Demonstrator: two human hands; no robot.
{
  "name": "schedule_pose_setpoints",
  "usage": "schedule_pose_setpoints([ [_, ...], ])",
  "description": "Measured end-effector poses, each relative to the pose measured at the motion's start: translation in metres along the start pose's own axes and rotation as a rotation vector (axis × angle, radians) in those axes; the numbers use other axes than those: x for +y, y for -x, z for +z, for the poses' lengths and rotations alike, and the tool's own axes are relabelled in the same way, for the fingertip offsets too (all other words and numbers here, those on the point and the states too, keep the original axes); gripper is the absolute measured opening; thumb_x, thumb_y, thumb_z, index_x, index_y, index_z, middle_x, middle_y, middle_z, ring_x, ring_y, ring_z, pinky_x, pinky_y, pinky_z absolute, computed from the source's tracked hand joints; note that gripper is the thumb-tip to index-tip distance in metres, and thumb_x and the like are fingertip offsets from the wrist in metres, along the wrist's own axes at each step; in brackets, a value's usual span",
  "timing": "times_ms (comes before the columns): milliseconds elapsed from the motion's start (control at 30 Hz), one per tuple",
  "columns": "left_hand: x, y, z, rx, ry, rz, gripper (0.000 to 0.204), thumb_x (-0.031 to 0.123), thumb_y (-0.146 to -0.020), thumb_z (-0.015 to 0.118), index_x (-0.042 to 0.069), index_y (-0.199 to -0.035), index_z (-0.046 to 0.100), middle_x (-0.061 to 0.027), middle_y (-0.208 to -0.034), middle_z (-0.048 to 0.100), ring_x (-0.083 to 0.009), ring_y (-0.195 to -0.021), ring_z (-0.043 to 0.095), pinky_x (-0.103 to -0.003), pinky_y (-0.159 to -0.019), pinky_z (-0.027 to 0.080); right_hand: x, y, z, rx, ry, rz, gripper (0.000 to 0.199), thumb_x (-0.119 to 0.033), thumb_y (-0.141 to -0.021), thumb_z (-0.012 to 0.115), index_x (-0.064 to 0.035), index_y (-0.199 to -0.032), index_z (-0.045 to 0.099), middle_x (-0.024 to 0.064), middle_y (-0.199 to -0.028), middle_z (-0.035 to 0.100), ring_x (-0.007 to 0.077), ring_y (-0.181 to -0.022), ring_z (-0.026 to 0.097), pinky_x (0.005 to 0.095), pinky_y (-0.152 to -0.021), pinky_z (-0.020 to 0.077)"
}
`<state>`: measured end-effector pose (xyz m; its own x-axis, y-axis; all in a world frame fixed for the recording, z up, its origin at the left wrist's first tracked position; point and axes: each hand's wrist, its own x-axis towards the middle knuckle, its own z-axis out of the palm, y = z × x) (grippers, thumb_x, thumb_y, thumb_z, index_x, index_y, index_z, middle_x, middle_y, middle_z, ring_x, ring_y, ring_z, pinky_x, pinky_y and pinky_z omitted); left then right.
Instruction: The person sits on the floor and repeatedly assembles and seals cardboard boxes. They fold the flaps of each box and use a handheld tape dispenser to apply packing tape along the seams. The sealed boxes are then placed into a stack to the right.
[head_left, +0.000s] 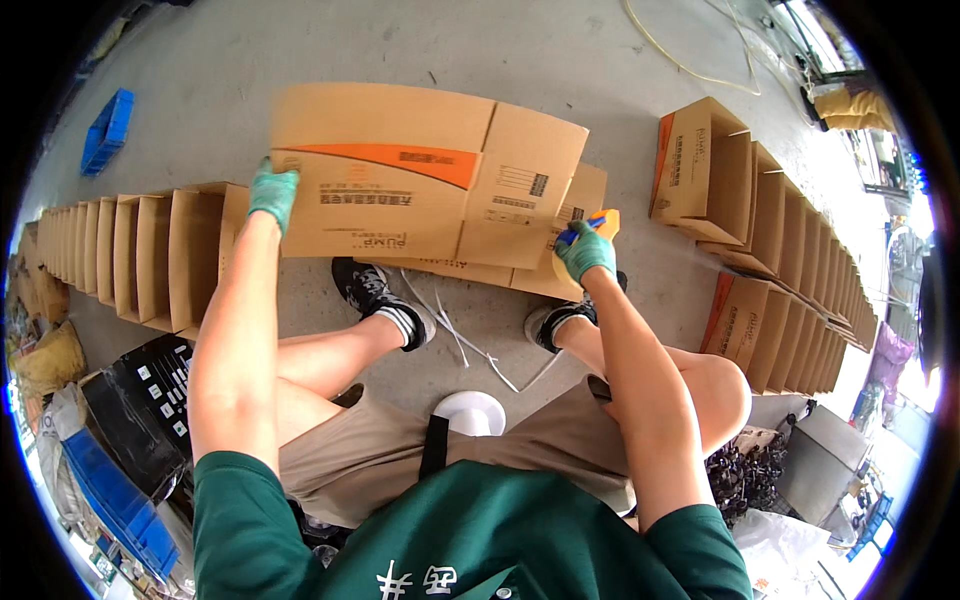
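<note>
My left hand, in a green glove, grips the left edge of a flattened cardboard box with an orange stripe. The box is held up in front of my feet, its far left corner blurred. Near its right end my gloved right hand is closed around a blue and orange-yellow tool that looks like a tape dispenser. Part of that tool is hidden by the fingers. Beneath the held box lies another flat cardboard box, mostly covered.
Open boxes stand in a row on the left and in rows on the right. White strips lie on the floor between my shoes. A blue crate sits far left; a black box is near left. A hose crosses the far floor.
</note>
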<state>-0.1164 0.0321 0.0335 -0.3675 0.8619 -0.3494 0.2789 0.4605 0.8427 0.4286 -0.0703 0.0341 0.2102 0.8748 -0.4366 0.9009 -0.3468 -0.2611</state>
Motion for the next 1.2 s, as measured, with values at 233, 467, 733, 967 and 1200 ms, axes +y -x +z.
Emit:
schedule_pose_setpoints([
  [233,0.025,0.051,-0.018,0.120,-0.091,0.030,0.053,-0.002,-0.086,0.058,0.006,-0.138,0.053,-0.0074,-0.119,0.066,-0.0200,-0.105,0.062,-0.033,-0.094,0.049,-0.037,0.025,-0.027,-0.210,0.349,-0.065,0.039,-0.041,-0.094,0.056,-0.0160,-0.123,0.065,0.0147,-0.118,0.070,0.0326,-0.112,0.066,0.0433,-0.093,0.0539],
  [467,0.037,0.080,-0.026,0.078,-0.085,0.077,0.059,0.001,-0.084,0.064,0.003,-0.141,0.048,-0.0141,-0.126,0.065,-0.0243,-0.114,0.062,-0.036,-0.099,0.047,-0.115,0.065,-0.157,0.440,0.251,-0.603,0.048,-0.025,-0.089,0.067,-0.0127,-0.133,0.053,0.0154,-0.141,0.052,0.0385,-0.130,0.050,0.0489,-0.102,0.0466],
  [733,0.146,0.136,-0.022,0.102,-0.139,0.446,0.081,0.031,-0.087,0.078,0.008,-0.151,0.033,-0.0202,-0.150,0.040,-0.0310,-0.139,0.041,-0.041,-0.115,0.037,-0.093,0.085,-0.123,0.446,0.295,-0.791,0.082,-0.002,-0.078,0.069,-0.0141,-0.152,0.035,0.0131,-0.157,0.036,0.0407,-0.143,0.036,0.0537,-0.118,0.0305],
  [967,0.150,0.119,-0.051,0.006,-0.364,0.074,0.031,0.034,-0.088,0.076,0.006,-0.095,0.064,-0.0030,-0.089,0.061,-0.0174,-0.085,0.051,-0.032,-0.086,0.045,-0.093,0.109,-0.122,0.412,0.245,-1.039,0.057,0.005,-0.076,0.060,-0.0166,-0.129,0.059,0.0126,-0.154,0.040,0.0419,-0.144,0.034,0.0547,-0.118,0.0296],
  [1200,0.163,0.141,-0.031,0.132,-0.456,0.257,0.034,0.030,-0.092,0.071,-0.001,-0.102,0.062,-0.0133,-0.087,0.064,-0.0222,-0.079,0.056,-0.034,-0.082,0.049,-0.122,0.131,-0.161,0.488,0.125,-1.101,0.020,0.001,-0.070,0.067,-0.0136,-0.084,0.069,0.0074,-0.144,0.052,0.0405,-0.145,0.034,0.0630,-0.121,0.0173],
])
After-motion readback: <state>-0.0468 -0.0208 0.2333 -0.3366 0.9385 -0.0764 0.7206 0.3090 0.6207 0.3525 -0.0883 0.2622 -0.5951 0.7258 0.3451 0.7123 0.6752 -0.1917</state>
